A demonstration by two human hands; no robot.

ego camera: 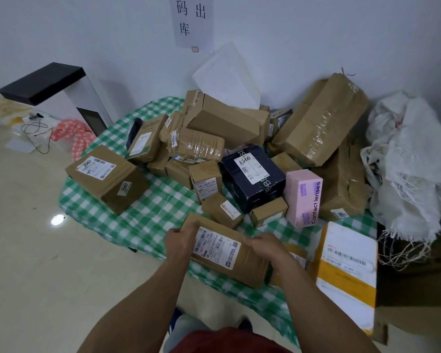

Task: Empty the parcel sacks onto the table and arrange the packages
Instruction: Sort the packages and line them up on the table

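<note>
Both hands hold one brown box (224, 253) with a white label. It sits at 6 o'clock on the table (148, 225), close to the near edge. The left hand (181, 238) curls its fingers round the box's 9 o'clock end. The right hand (262, 244) curls its fingers over the 3 o'clock side.

A big pile of brown boxes (227, 123) fills 12 o'clock. A dark blue box (252, 177) and a pink box (303, 197) stand near the middle. The box marked 2097 (107, 177) sits at 9 o'clock by the table edge. A yellow and white parcel (346, 273) lies at 4 o'clock. White sacks (405, 161) slump at 3 o'clock. Bare cloth shows at 8 o'clock.
</note>
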